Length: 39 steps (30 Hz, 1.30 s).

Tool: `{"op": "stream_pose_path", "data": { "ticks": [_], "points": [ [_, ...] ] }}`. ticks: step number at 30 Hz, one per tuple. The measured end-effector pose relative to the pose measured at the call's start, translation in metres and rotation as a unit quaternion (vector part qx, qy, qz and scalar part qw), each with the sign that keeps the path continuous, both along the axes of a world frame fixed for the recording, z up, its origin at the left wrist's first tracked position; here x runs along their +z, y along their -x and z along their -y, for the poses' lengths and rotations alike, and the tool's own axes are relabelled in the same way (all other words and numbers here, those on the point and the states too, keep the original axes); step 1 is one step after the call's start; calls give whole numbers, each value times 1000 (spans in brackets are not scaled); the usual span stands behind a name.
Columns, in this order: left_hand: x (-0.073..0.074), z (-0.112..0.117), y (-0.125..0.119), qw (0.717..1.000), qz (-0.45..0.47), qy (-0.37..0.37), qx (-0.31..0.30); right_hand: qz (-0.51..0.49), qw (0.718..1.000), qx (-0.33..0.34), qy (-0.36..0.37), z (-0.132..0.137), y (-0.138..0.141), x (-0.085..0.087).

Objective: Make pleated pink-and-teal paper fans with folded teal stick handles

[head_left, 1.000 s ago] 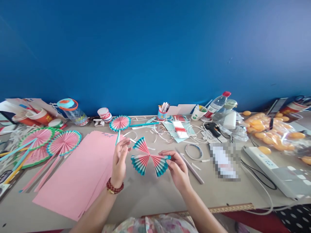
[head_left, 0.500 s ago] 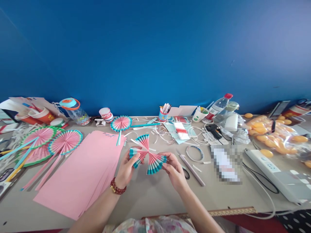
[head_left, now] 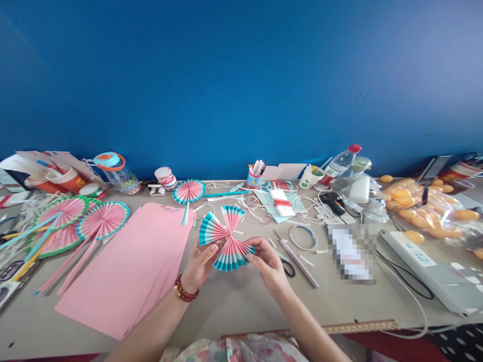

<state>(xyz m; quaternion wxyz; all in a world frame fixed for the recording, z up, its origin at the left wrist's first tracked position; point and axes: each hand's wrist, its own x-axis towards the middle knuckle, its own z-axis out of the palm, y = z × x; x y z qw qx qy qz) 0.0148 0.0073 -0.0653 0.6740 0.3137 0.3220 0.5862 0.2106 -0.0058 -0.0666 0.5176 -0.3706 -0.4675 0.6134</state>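
Observation:
A pleated paper fan piece (head_left: pixel 225 237), pink with teal and white edges, is held above the table in three spread lobes joined at the middle. My left hand (head_left: pixel 202 264), with a red bead bracelet at the wrist, pinches it from the lower left. My right hand (head_left: pixel 268 262) grips its lower right lobe. Both hands are closed on the paper. A stack of pink paper sheets (head_left: pixel 124 271) lies just left of my left hand.
Finished round fans on sticks (head_left: pixel 81 223) lie at the left, another one (head_left: pixel 188 192) behind the pink sheets. Scissors (head_left: pixel 289 268), paper strips, a pen cup (head_left: pixel 253 176), a water bottle (head_left: pixel 338 164), a glue gun (head_left: pixel 332 199), a power strip (head_left: pixel 409 250) and orange balls (head_left: pixel 426 206) crowd the right.
The fan piece has turned in my hands and its lobes now stand more upright and closer together. My left hand went from open beside it to gripping it.

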Motion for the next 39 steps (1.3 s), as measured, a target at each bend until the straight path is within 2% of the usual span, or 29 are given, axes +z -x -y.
{"op": "stream_pose_path", "data": {
  "ticks": [4,7,13,27,39],
  "points": [
    [-4,2,2,993,-94,-15,-71,11,1000,3,-4,2,3,4],
    [-6,1,4,989,-128,-9,-72,25,1000,-9,-5,3,1,6],
    [-4,-1,5,987,-134,-4,-83,31,999,-30,-15,0,-5,7],
    [-3,-3,5,989,-134,24,-56,88,994,-60,-39,-4,-15,10],
    [1,-7,5,989,-127,65,-42,96,994,-42,-33,-6,-18,7]
  ]
}}
